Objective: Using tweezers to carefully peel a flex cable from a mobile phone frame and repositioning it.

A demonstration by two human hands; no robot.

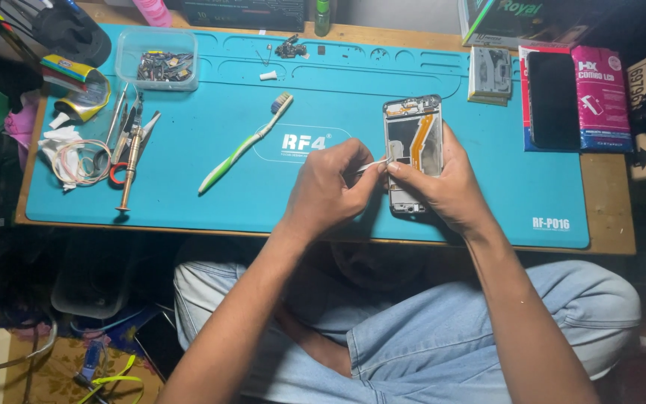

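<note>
An opened phone frame point(411, 127) with an orange flex cable lies on the blue work mat point(263, 202), right of the middle. My right hand point(446, 187) grips its lower part, thumb on the left edge. My left hand point(327, 187) pinches thin metal tweezers point(374, 164), whose tip touches the phone's left side near my right thumb. The bottom of the phone is partly hidden by my fingers.
A green-and-white toothbrush point(244, 144) lies left of the hands. Screwdrivers and tweezers point(130, 142) sit at the mat's left, with a clear box of small parts point(157, 60) behind them. A black phone screen on pink packaging point(573, 97) lies at the right. My knees are below the table edge.
</note>
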